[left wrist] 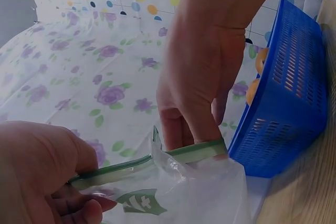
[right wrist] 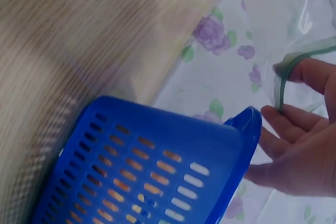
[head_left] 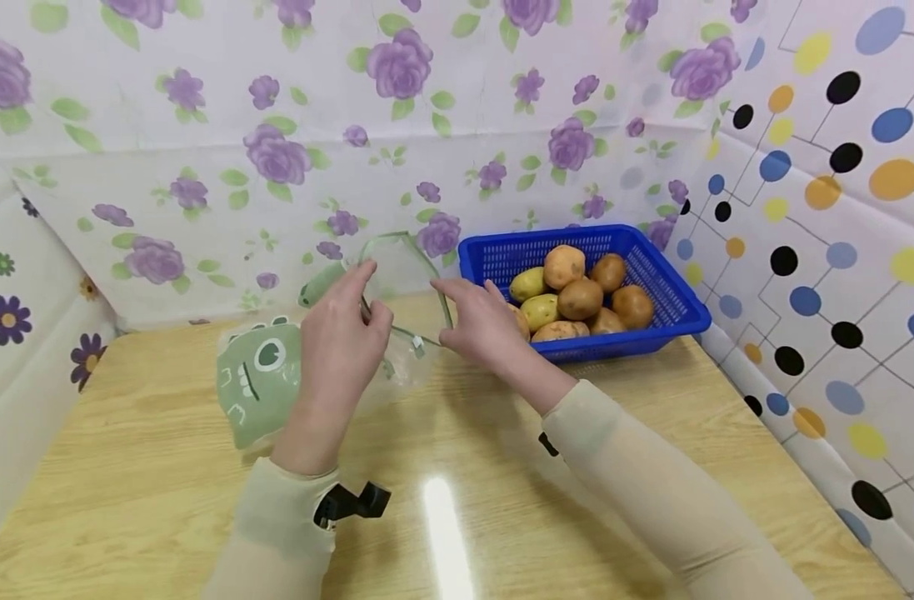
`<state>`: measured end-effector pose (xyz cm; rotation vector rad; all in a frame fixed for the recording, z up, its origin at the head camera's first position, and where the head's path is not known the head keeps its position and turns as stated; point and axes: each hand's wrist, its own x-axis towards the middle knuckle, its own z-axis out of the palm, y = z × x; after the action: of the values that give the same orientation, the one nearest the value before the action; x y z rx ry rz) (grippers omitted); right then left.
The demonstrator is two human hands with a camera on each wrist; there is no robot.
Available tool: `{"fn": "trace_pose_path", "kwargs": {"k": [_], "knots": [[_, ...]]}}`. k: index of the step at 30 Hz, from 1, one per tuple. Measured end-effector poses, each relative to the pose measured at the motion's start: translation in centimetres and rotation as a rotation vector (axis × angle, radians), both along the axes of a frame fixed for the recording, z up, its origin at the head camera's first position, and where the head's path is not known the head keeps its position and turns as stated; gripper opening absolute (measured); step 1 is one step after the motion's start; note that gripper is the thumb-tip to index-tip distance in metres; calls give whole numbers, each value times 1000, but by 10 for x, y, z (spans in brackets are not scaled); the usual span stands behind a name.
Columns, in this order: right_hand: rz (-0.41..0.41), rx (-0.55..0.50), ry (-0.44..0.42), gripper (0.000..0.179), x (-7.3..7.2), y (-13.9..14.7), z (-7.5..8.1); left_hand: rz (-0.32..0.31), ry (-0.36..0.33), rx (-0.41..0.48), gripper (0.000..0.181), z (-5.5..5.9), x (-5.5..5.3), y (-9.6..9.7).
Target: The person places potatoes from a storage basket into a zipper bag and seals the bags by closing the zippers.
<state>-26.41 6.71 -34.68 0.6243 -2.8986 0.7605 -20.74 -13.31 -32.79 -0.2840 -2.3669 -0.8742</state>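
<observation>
Sleeves (head_left: 277, 533) in pale cream run up to your wrists above the wood-grain table (head_left: 149, 500), the left cuff with a black strap (head_left: 355, 502) beside it. Past the cuffs, your left hand (head_left: 340, 342) grips one side of the zip bag (head_left: 407, 372), its fingers clamped on the green rim, as the left wrist view shows. Your right hand (head_left: 486, 329) holds the opposite side: thumb and index finger stand apart along the rim, both tips lapping over it. The clear zip bag is between your two hands, its mouth spread wide, a small white slider (head_left: 417, 343) on the edge nearer you.

To the left of your left hand, a green monster-face pouch (head_left: 256, 396) sits on the table, showing one big white eye and white teeth. The blue slotted basket (head_left: 621, 344) stands just beside your right hand, toward the back; you can't tell whether your fingers touch it. Potato-like produce (head_left: 580, 298), tan, brown and yellow-green, is heaped inside. Behind everything hangs a purple-rose cloth (head_left: 224, 108), with a dotted cloth (head_left: 801, 225) on your right and a daisy-print cloth (head_left: 7, 292) on your left.
</observation>
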Motion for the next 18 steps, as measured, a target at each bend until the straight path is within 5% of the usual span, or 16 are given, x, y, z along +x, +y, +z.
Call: {"fn": "trace_pose_path", "kwargs": {"k": [9,18], "knots": [[86,-82,-87,80,1,8,-5,-44,-95,1,60,0,-7,-3],[100,-146,-61,65,1,22,-6,-118,-164,0,64,-1,-9,-4]]}}
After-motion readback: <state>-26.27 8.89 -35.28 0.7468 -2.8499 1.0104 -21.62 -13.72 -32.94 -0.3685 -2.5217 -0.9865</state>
